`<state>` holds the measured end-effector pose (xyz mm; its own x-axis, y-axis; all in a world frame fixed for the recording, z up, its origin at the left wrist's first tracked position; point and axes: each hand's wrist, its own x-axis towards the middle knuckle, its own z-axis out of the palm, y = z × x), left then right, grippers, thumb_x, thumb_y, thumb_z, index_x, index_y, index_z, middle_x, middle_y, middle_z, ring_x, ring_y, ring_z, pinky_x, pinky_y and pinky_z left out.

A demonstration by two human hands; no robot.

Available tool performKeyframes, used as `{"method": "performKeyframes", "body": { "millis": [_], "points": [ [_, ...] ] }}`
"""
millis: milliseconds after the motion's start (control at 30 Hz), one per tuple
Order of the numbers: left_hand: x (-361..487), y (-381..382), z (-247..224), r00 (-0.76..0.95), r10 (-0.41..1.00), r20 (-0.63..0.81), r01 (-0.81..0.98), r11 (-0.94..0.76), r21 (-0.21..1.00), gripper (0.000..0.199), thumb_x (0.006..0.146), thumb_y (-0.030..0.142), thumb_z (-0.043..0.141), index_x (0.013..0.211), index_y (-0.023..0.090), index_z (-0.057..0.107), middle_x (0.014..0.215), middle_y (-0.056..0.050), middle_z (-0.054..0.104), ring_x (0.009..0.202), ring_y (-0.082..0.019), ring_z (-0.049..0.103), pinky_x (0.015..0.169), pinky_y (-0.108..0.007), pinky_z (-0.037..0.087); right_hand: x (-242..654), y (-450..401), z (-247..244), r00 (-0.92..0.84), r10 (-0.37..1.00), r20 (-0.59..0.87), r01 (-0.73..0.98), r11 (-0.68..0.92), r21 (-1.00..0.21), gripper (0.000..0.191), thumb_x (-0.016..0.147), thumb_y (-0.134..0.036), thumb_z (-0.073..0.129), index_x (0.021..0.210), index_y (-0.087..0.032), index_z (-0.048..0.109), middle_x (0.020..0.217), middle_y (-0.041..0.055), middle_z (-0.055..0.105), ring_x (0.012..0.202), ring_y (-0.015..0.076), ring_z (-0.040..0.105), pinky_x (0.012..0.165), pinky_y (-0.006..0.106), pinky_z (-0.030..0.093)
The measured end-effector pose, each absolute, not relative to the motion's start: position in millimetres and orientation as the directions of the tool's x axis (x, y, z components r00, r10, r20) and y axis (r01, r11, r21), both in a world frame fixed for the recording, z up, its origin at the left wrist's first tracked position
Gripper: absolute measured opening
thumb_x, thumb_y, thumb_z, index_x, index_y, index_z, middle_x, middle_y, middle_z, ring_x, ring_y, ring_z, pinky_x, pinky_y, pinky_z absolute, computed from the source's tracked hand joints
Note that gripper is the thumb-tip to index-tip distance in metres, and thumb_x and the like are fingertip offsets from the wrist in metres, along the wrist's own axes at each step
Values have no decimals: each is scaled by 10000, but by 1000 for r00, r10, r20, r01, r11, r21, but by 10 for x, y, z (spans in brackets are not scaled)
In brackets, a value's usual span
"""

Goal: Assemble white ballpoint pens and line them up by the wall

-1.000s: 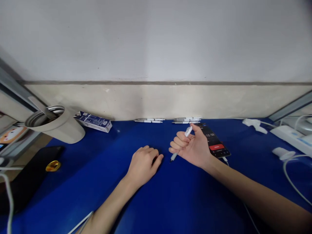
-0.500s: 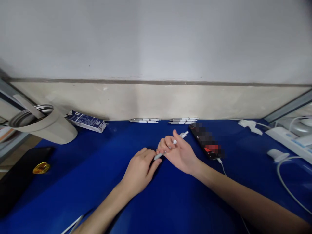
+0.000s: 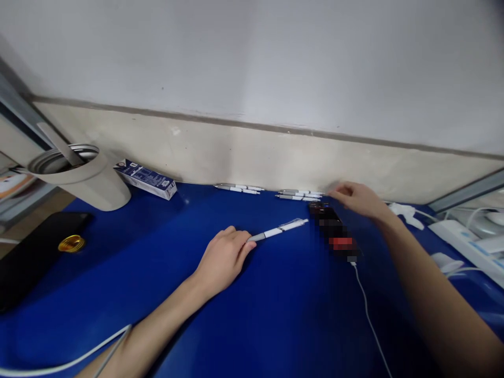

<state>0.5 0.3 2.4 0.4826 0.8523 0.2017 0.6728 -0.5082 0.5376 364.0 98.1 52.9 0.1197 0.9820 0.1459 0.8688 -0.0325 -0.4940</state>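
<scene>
A white pen (image 3: 277,231) with a grey grip section slants over the blue tabletop. My left hand (image 3: 224,260) pinches its grey end between thumb and fingers, and the clip end points right. At the foot of the wall, my right hand (image 3: 358,199) has its fingers curled in towards the thumb. Its fingertips are at the right ends of a row of white-and-grey pens (image 3: 301,195); whether they grip one is hidden. A second group of similar pens (image 3: 240,188) lies further left along the wall.
Near my right forearm lies a phone (image 3: 333,231), partly pixelated, with a white cable (image 3: 366,304). A power strip (image 3: 464,241) stands far right. To the left are a beige cup (image 3: 100,184), a blue-and-white carton (image 3: 147,179), a black object (image 3: 35,252) and a gold coil (image 3: 71,243).
My right hand has let go of the pen and moved right and back to the wall beside the pens. My left hand still holds the pen's grey end. The view has tilted.
</scene>
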Motion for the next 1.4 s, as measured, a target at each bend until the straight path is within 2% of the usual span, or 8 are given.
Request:
{"method": "performKeyframes", "body": {
  "millis": [167,367,767,900,1033,1100,1200,1400],
  "points": [
    [7,-3,49,494,847,196,671,-515,533,323,995,353,310,799,191,509,719,-13,535,735,-184,464,642,-295,344,3769,1016,314,122,981,-151,760,-190,-621,427,688,-560,671,842,-171,584,683,31,600,577,140,556,528,291,473],
    [8,-11,45,495,847,192,681,-515,521,347,995,370,301,764,186,485,702,-10,520,723,-180,457,640,-290,335,3633,1010,306,190,975,-113,837,-221,-501,429,666,-564,687,777,-182,528,635,5,583,534,126,542,501,270,449],
    [4,-9,52,498,841,211,676,-530,512,343,996,357,300,762,183,480,709,-10,532,730,-175,466,654,-288,349,3385,908,456,109,948,-299,745,-277,-607,383,769,-550,605,791,-174,532,688,41,585,614,147,579,555,284,507],
    [-6,-9,54,497,840,216,676,-531,511,344,999,356,294,766,182,477,715,-9,539,723,-172,464,637,-284,345,3152,786,661,88,994,-69,849,-111,-517,306,827,-485,542,783,-182,553,649,32,589,573,147,570,553,284,467],
    [-35,21,48,517,824,232,685,-561,465,339,1001,351,294,800,178,504,741,-17,569,730,-177,468,657,-296,355,2586,430,861,-249,921,299,836,360,-414,217,903,-353,456,832,-196,587,756,23,625,665,131,567,632,267,434],
    [-57,43,39,509,827,239,702,-560,439,339,1000,347,300,808,174,519,751,-25,578,741,-182,474,665,-300,361,2268,244,803,-503,813,293,762,577,-292,164,903,-296,475,901,-196,605,866,34,638,819,150,580,742,284,433],
    [-88,70,27,499,827,258,707,-561,430,333,1001,335,304,828,172,539,761,-30,587,745,-181,477,662,-296,367,1952,86,540,-628,746,222,726,664,-178,181,941,-250,434,987,-182,595,937,59,627,894,167,564,799,310,415],
    [-118,90,42,534,772,345,711,-631,309,269,988,332,365,985,186,591,853,-40,609,813,-194,472,712,-319,367,1890,70,126,-585,798,141,738,597,-314,224,985,-269,355,953,-179,558,888,28,624,747,128,571,647,251,389]
  ]
}}
